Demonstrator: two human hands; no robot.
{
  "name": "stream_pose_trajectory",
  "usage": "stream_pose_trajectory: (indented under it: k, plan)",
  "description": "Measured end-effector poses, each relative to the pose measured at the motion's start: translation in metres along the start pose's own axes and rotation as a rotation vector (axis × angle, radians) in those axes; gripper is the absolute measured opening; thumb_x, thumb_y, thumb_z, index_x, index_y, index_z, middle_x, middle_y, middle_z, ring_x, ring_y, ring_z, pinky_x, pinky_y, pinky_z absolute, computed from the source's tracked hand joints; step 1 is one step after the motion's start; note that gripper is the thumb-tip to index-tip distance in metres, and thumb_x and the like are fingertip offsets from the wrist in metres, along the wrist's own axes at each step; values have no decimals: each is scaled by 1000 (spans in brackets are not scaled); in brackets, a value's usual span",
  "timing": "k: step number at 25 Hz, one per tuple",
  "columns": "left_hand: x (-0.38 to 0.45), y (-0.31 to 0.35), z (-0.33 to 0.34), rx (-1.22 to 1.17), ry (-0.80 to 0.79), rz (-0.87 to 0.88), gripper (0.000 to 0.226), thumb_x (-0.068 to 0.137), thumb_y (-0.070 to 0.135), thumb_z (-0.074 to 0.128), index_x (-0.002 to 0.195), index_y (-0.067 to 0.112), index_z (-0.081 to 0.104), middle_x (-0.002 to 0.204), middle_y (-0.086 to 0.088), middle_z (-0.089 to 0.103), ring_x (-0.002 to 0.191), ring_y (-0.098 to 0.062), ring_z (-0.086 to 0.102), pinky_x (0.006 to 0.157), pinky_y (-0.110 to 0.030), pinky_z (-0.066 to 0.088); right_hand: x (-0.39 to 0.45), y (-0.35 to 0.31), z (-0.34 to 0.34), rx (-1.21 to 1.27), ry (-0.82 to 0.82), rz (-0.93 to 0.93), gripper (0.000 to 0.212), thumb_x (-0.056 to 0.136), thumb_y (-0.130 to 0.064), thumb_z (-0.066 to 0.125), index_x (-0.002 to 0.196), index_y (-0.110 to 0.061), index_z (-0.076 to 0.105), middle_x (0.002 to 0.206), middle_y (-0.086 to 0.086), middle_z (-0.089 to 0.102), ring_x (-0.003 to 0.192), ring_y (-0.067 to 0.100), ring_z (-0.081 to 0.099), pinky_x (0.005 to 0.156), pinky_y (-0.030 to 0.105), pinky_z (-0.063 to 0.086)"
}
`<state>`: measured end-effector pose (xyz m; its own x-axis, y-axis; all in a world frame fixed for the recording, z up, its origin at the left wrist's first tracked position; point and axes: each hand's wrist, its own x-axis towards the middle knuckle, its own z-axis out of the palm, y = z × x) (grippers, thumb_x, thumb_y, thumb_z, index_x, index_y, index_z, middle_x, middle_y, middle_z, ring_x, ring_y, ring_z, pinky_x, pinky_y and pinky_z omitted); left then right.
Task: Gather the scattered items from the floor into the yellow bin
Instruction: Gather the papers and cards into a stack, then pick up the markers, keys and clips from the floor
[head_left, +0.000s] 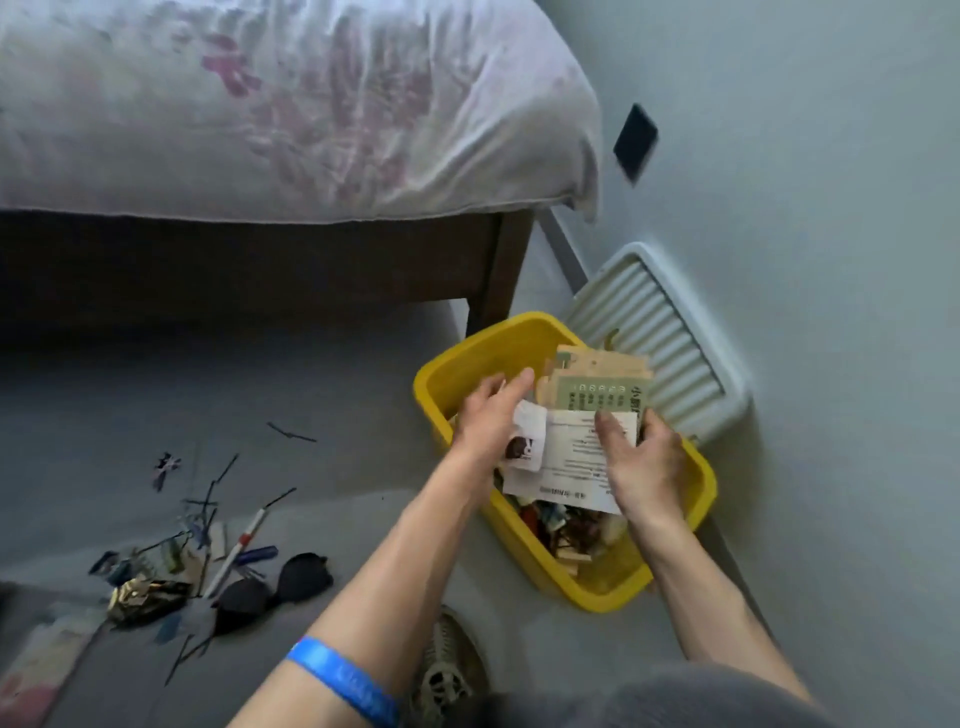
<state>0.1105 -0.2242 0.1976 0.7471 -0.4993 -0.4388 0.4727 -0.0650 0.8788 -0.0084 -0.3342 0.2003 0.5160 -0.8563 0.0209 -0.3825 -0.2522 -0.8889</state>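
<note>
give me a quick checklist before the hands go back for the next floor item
1. Papers inside the yellow bin: ok, the white sheet and green card lie within its rim.
2. Left hand free: cannot tell, its fingers lie on a small slip.
3. Right hand free: not ok, its thumb and fingers hold the white sheet's edge.
4. Items left on the floor: not ok, the red-and-white pen, blue screwdriver, black sunglasses and gold wrapper lie scattered.
5. Room in the bin: ok, the near end shows space.
6. White lid clear of the bin: ok, it leans on the wall behind.
</note>
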Motion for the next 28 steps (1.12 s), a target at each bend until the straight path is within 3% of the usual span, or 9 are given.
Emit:
stream_pose_trajectory:
  k: [3, 7, 11, 15, 17, 20, 22, 24, 28]
  plan:
    - [-2, -10, 11, -20, -98, -54, 66, 90, 62, 50, 144, 22, 44, 147, 2, 47, 133, -20, 45, 114, -47, 32, 3, 10, -15, -186, -145, 56, 49, 95, -54, 49, 135, -25, 52, 131, -3, 60, 115, 16, 58, 87, 26, 44]
    - [-17, -11, -12, -78, 76, 19, 56, 97, 49, 47, 143, 17, 44, 142, -2, 52, 128, -20, 51, 109, -41, 39, -8, -1, -9, -33, -277, 26, 54, 95, -55, 47, 141, -26, 46, 139, -6, 53, 118, 6, 50, 103, 34, 40]
    - [-48, -9, -57, -71, 243, 130, 26, 100, 38, 47, 115, 26, 63, 118, 0, 66, 112, -19, 62, 93, -31, 49, -38, -31, 21, -79, -498, -98, 44, 94, -53, 50, 133, -32, 54, 127, -14, 57, 114, 4, 51, 96, 28, 41]
    - [-75, -16, -138, -116, 451, 139, 24, 99, 35, 51, 114, 21, 64, 120, -6, 66, 114, -23, 61, 104, -44, 45, -82, -69, 67, -161, -854, -256, 37, 94, -39, 59, 126, -23, 62, 120, -9, 65, 105, -5, 59, 86, 9, 42]
    - [-83, -28, -182, -102, 537, 126, 21, 99, 34, 51, 100, 21, 67, 111, -4, 67, 105, -21, 61, 100, -48, 45, -96, -85, 94, -238, -983, -339, 35, 93, -35, 62, 124, -19, 63, 116, -7, 67, 99, -13, 59, 80, 3, 44]
    - [-85, -57, -238, -52, 647, 41, 28, 97, 30, 52, 119, 19, 65, 122, -5, 66, 109, -24, 63, 96, -50, 50, -100, -89, 140, -320, -1132, -404, 33, 93, -37, 61, 122, -21, 65, 114, -9, 68, 99, -4, 63, 85, 16, 51]
    - [-79, -84, -273, -59, 712, 9, 30, 97, 20, 52, 125, 14, 61, 119, -3, 67, 97, -25, 68, 79, -33, 57, -99, -78, 176, -341, -1223, -357, 32, 92, -41, 61, 121, -27, 65, 114, -12, 68, 99, -1, 64, 86, 24, 54]
    - [-75, -109, -302, -55, 810, -44, 25, 95, 13, 53, 117, 16, 64, 101, 4, 72, 78, -10, 68, 61, -15, 49, -96, -62, 215, -382, -1275, -308, 26, 91, -41, 63, 115, -34, 65, 111, -15, 67, 97, 1, 64, 85, 28, 55]
    - [-70, -160, -337, 273, 821, -198, 22, 89, 10, 59, 107, 20, 66, 106, -6, 70, 93, -21, 65, 84, -37, 55, -115, -5, 287, -585, -1301, -461, 30, 89, -36, 66, 118, -35, 60, 116, -13, 66, 92, 2, 63, 81, 24, 52]
